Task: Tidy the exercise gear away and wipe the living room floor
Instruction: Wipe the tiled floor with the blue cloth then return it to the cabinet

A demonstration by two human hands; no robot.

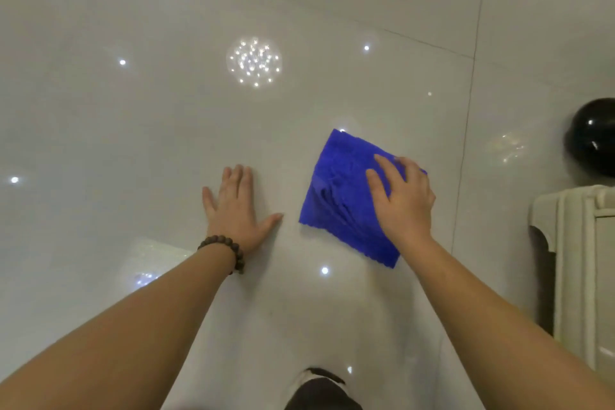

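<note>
- The blue cloth lies spread on the glossy pale tiled floor, a rough square turned corner-up with a scalloped lower edge; its fabric is bunched into ridges beside the palm that presses it.
- The right hand lies flat on the right part of the cloth, fingers spread and extended, pressing down rather than clutching; the cloth's right corner is hidden beneath it.
- The left hand is just left of the cloth, apart from it; it is open, palm down on the bare tile, fingers together and the thumb pointing towards the cloth.
- A bracelet of dark wooden beads circles the left wrist, below and left of the cloth; both forearms are bare.
- A round black glossy object sits at the frame edge well to the right of the cloth; only part of it shows, so what it is cannot be told.
- A cream furniture piece with fluted moulding stands right of the cloth and nearer the person, below the black object.
- Reflected ceiling lights dot the tiles; a round cluster of bright points shines beyond the cloth, up and left of it.
- A dark shape with a pale edge shows at the bottom edge, well below the cloth; too cropped to identify.
</note>
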